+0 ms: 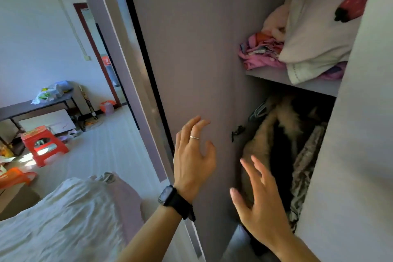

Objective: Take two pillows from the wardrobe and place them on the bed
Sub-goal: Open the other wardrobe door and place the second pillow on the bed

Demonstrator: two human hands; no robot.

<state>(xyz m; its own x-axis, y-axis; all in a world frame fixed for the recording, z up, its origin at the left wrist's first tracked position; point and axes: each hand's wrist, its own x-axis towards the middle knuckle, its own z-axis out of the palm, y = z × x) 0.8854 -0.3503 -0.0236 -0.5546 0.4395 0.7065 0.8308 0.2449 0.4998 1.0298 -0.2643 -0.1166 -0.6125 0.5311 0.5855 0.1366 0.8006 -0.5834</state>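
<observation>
A white pillow (319, 27) is seen on the wardrobe shelf (314, 84), leaned toward the right; its lower corner overhangs the shelf's front edge, and its right side is cut off by the right door panel (350, 155). Whether a second pillow lies there cannot be told. Pink folded clothes (258, 53) are piled at the shelf's left end, touching the pillow. Below the shelf, hanging garments (282, 144) are crowded into a dark compartment, their shapes hard to make out. The left hand (192, 161) is held open and empty against the opened left door (191, 59), fingers spread. The right hand (262, 208) is likewise open, holding nothing, in front of the lower compartment. The bed (53, 219) lies at lower left, partly cut off, with open floor (110, 144) beyond it.
</observation>
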